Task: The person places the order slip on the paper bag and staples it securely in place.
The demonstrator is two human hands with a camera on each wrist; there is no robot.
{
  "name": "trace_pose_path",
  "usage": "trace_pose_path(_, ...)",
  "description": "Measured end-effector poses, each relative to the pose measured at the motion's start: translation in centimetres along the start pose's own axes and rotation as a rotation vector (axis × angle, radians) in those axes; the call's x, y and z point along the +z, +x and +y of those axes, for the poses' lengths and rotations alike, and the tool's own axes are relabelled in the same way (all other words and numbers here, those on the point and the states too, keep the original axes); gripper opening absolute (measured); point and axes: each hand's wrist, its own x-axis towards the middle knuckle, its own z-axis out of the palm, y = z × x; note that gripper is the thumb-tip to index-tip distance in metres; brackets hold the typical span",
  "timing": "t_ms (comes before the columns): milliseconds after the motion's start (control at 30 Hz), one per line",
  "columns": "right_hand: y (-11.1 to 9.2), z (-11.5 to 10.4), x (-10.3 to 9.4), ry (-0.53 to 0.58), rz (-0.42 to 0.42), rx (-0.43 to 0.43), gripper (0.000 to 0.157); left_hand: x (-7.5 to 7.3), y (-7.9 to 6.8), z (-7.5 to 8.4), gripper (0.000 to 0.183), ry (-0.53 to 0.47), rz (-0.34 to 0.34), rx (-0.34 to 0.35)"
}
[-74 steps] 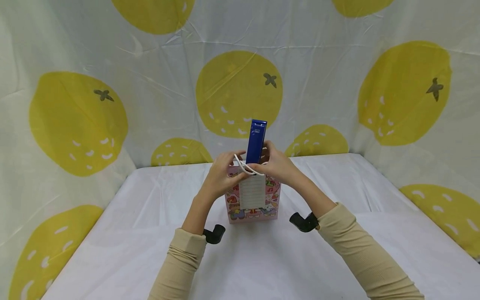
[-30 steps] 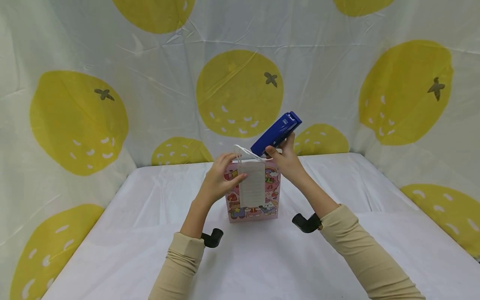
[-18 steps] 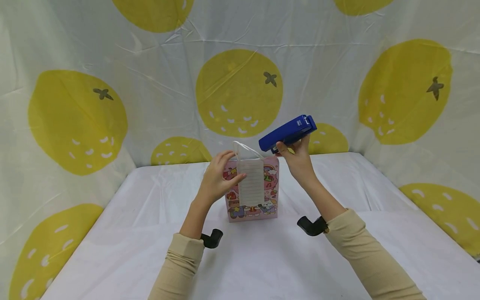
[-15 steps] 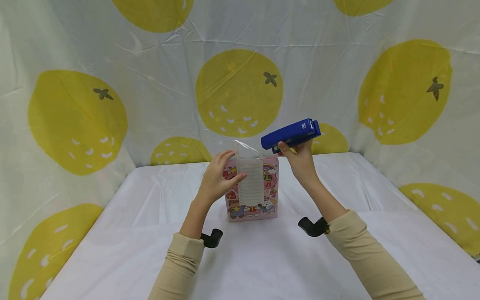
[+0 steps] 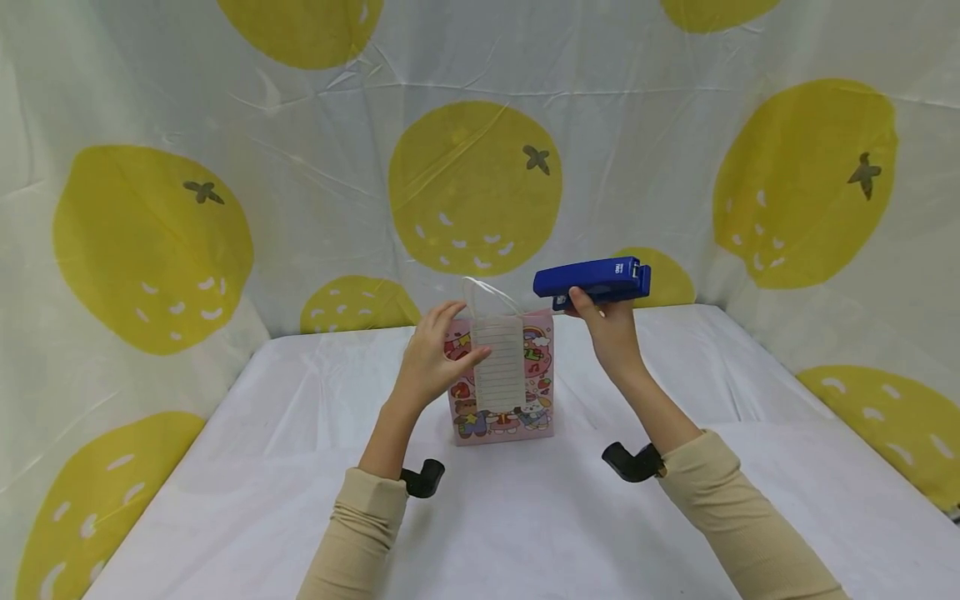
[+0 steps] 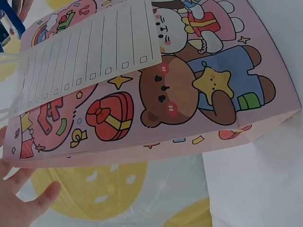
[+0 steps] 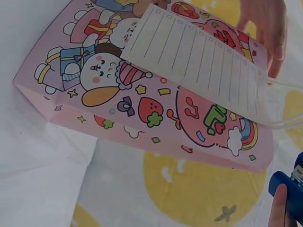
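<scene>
A pink gift bag point(image 5: 538, 425) with cartoon animals stands upright in the head view, its white cord handle point(image 5: 497, 292) raised. A lined checklist sheet point(image 5: 500, 367) hangs from its top edge over the front. My right hand point(image 5: 613, 337) grips a blue stapler point(image 5: 588, 277), held nearly level above and right of the bag's top corner. My left hand point(image 5: 429, 354) is at the bag's upper left edge, fingers loosely bent and thumb spread; the left wrist view shows the thumb point(image 6: 47, 195) apart from the bag. Only the stapler's end point(image 7: 286, 187) enters the right wrist view.
The bag stands on a white-covered table point(image 5: 315, 400). Behind the table hangs a white curtain point(image 5: 322, 167) with large yellow fruit prints. Black wrist mounts point(image 5: 423, 478) sit at both beige sleeves point(image 5: 352, 533).
The stapler has come away from the bag's top, moving right and tipping from upright to nearly level. My left hand has drawn back slightly from the sheet, and the cord handle has risen.
</scene>
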Motion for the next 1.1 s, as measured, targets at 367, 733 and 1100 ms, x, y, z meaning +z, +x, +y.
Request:
trace_pose_path(367,-1.1,-0.1,-1.2,0.028,0.157,0.052,0.03,-0.4,-0.2,0.0,0.074,0.007,0.005,-0.024)
trace_pose_path(733,-2.1,0.2,-2.4,-0.096,0.24,0.156,0.038,-1.0,-0.8,0.0,0.074,0.025,0.016,-0.048)
trace_pose_path(1100,-3.6,1.0,-3.2,-0.061,0.245,0.195,0.051,-1.6,-1.6,-0.6,0.073,0.025,0.038,-0.058)
